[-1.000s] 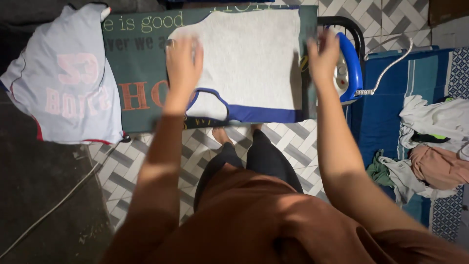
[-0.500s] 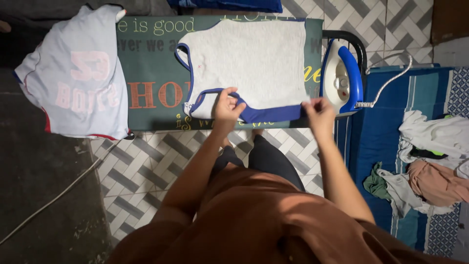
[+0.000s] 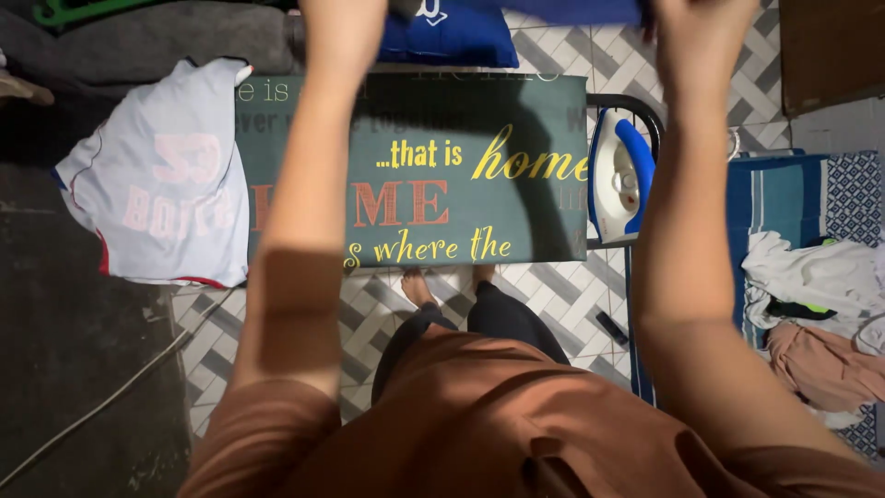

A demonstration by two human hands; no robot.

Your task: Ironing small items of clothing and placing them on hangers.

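Note:
Both my arms reach far out over the ironing board [image 3: 553, 166], whose dark green cover with printed lettering now lies bare. My left hand [image 3: 343, 23] is at the top edge of the view with its fingers cut off, next to a folded blue cloth [image 3: 442, 37]. At the top edge too, my right hand [image 3: 701, 32] is closed beside a strip of blue fabric [image 3: 576, 9], the trim of the grey vest. The rest of the vest is out of view.
A pale jersey [image 3: 161, 184] with pink print hangs over the board's left end. A blue and white iron [image 3: 619, 180] stands on the rack at the right end. Loose clothes [image 3: 811, 277] lie on a blue mat at right. A cord [image 3: 111, 387] crosses the floor.
The grey vest with blue trim has left the board. Both hands went from its near hem up to the far side, and the view tilted so more of the board cover shows.

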